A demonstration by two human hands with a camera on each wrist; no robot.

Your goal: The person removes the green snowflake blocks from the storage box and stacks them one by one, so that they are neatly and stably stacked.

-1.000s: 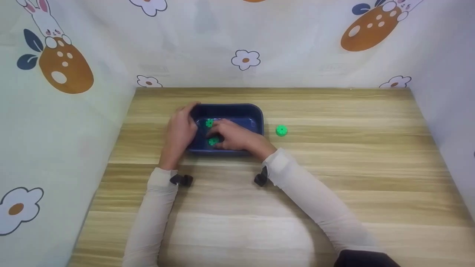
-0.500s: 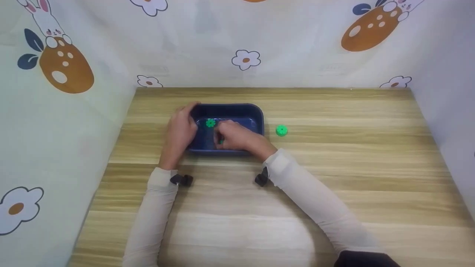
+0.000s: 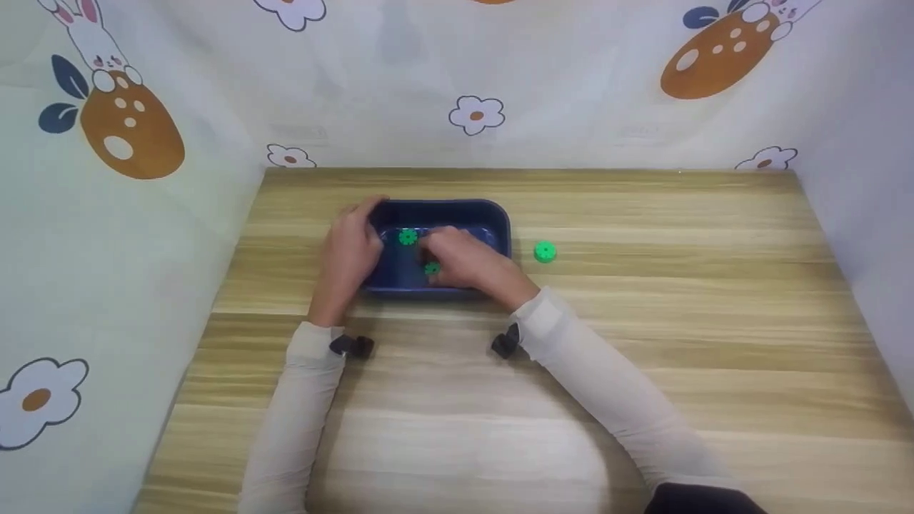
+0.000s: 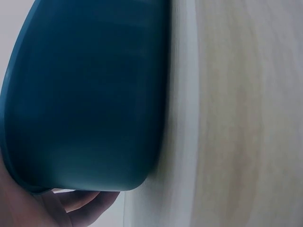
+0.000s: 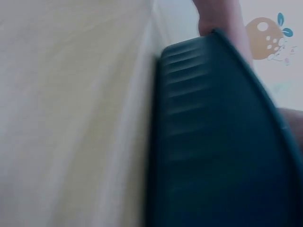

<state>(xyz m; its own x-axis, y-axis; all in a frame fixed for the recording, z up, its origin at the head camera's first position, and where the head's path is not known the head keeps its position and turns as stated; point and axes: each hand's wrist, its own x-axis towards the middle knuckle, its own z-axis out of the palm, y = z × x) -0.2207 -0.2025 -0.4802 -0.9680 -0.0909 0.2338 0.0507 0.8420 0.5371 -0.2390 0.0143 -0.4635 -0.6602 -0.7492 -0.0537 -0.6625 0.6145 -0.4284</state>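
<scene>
A dark blue rectangular tub (image 3: 437, 293) stands on the table. My left hand (image 3: 350, 246) grips its left end, thumb over the rim and fingers along the outside; in the left wrist view, part of that hand (image 4: 57, 208) shows below the tub wall. Inside the tub, my right hand (image 3: 468, 260) pinches a green notched plastic disc (image 3: 432, 268) between thumb and fingers, which partly cover it. Another green notched disc (image 3: 408, 237) lies in the tub near its back wall. In the right wrist view the tub's outer wall (image 5: 222, 132) hides most of the work.
To the right of the tub, a thicker green notched piece (image 3: 545, 251) lies on the wood-grain table (image 3: 678, 285). A patterned backdrop (image 3: 571, 93) rises behind the table and on the left side. Small black devices (image 3: 505, 343) sit at both wrists.
My right hand has closed on the nearer green disc and shifted it slightly right within the tub. The left hand and the tub stay in place.
</scene>
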